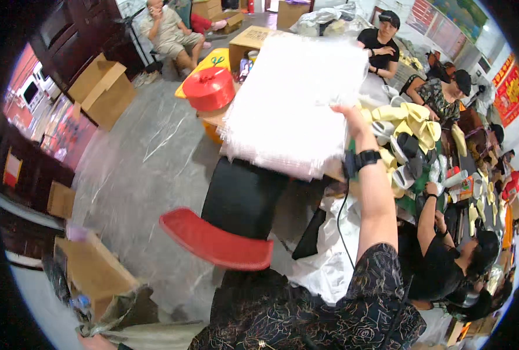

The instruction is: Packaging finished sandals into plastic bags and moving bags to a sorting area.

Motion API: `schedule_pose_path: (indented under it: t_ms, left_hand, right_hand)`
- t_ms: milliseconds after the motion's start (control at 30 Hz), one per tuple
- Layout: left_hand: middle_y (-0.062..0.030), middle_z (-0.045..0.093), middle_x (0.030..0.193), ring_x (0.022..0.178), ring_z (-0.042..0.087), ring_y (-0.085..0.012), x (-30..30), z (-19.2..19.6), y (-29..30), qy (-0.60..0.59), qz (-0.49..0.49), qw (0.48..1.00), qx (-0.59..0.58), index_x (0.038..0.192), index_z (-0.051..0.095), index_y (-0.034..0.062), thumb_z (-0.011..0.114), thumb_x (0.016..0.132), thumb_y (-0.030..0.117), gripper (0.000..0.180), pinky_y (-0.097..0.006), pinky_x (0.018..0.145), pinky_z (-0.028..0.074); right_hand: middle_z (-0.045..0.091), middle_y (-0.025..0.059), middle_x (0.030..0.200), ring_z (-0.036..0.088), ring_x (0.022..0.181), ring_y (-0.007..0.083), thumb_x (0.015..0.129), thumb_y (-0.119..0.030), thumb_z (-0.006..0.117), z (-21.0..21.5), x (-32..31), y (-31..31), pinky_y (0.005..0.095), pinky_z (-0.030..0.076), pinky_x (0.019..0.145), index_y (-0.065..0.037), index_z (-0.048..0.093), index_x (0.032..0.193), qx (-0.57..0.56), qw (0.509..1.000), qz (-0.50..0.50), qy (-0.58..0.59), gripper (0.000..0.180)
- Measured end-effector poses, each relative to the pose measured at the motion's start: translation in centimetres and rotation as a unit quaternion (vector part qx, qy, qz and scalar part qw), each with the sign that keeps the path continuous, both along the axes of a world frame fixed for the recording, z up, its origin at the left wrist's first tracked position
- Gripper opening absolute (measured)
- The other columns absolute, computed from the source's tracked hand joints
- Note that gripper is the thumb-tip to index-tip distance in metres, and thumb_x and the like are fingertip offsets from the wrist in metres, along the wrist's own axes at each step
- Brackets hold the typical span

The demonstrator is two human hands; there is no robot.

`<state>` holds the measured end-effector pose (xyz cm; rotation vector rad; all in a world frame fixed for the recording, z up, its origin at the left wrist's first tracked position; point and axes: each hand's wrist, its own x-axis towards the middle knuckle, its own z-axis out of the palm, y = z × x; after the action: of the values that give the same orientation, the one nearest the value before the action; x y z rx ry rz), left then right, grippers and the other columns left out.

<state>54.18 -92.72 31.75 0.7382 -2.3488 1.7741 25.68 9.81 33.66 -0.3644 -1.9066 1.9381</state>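
A tall stack of thin white sheets [294, 87], perhaps foam or plastic, lies on a table in front of me. My right hand [350, 116] rests on its right edge, fingers stretched over the top; a dark watch is on that wrist. At the lower left rim, my left hand [93, 342] shows only in part, closed on the edge of a grey-green sack [134, 309]. This sack hangs beside an open cardboard box [93, 265]. A chair with a black seat [242, 195] and red backrest [216, 242] stands just below the stack.
Left of the stack sits a red round container [210, 87]. Yellow and grey shoe-like pieces [408, 119] cover the worktable on the right, where several people sit working. A white bag [329, 251] lies by the chair. Another open carton [102, 90] stands near the doorway.
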Motion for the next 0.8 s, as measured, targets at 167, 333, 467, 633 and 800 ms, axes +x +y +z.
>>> schedule_pose_path:
  t_ms: [167, 333, 467, 633, 800]
  left_hand:
    - [-0.0095, 0.065, 0.098, 0.091, 0.059, -0.0232, -12.6, -3.4, 2.8, -0.018, -0.022, 1.0, 0.005, 0.098, 0.068, 0.0034, 0.049, 0.09, 0.016, 0.024, -0.042, 0.079, 0.043]
    - [-0.0094, 0.065, 0.095, 0.088, 0.06, -0.0233, -20.2, -4.6, 10.4, -0.051, -0.024, 0.998, -0.003, 0.096, 0.068, 0.0042, 0.049, 0.09, 0.017, 0.024, -0.043, 0.077, 0.044]
    - [-0.0092, 0.066, 0.094, 0.086, 0.06, -0.0234, -28.9, -6.1, 17.9, -0.077, -0.049, 0.996, -0.01, 0.095, 0.069, 0.005, 0.048, 0.09, 0.017, 0.024, -0.044, 0.076, 0.044]
    - [-0.009, 0.066, 0.091, 0.084, 0.061, -0.0235, -36.0, -5.0, 23.0, -0.156, -0.089, 0.983, -0.047, 0.093, 0.069, 0.0058, 0.048, 0.09, 0.018, 0.024, -0.045, 0.075, 0.044]
    - [-0.0089, 0.066, 0.089, 0.081, 0.062, -0.0236, -40.2, -5.1, 26.2, -0.207, -0.111, 0.969, -0.072, 0.092, 0.07, 0.0067, 0.048, 0.091, 0.018, 0.024, -0.045, 0.073, 0.044]
  right_hand:
    - [0.059, 0.0125, 0.112, 0.058, 0.101, 0.0226, 0.073, -0.012, 0.066, -5.6, -3.1, 3.7, 0.0362, 0.048, 0.087, 0.002, 0.051, 0.121, -0.115, 0.986, 0.016, -0.123, 0.051]
    - [0.062, 0.0129, 0.103, 0.059, 0.092, 0.0234, 0.07, -0.017, 0.072, -17.2, -4.9, 7.0, 0.0351, 0.047, 0.082, 0.005, 0.06, 0.107, -0.155, 0.969, 0.005, -0.19, 0.045]
    - [0.067, 0.0125, 0.092, 0.065, 0.079, 0.0234, 0.07, -0.023, 0.075, -29.4, -4.8, 11.8, 0.0362, 0.052, 0.07, 0.002, 0.066, 0.092, 0.087, 0.921, -0.041, -0.377, 0.035]
    - [0.067, 0.0193, 0.084, 0.065, 0.08, 0.0322, 0.065, -0.036, 0.073, -34.2, -6.5, 12.9, 0.0391, 0.051, 0.073, 0.002, 0.067, 0.087, 0.233, 0.907, -0.09, -0.339, 0.044]
    - [0.062, 0.0256, 0.105, 0.059, 0.099, 0.0377, 0.065, -0.034, 0.076, -30.8, -5.6, 13.8, 0.0422, 0.047, 0.086, 0.004, 0.058, 0.112, 0.162, 0.917, -0.181, -0.317, 0.062]
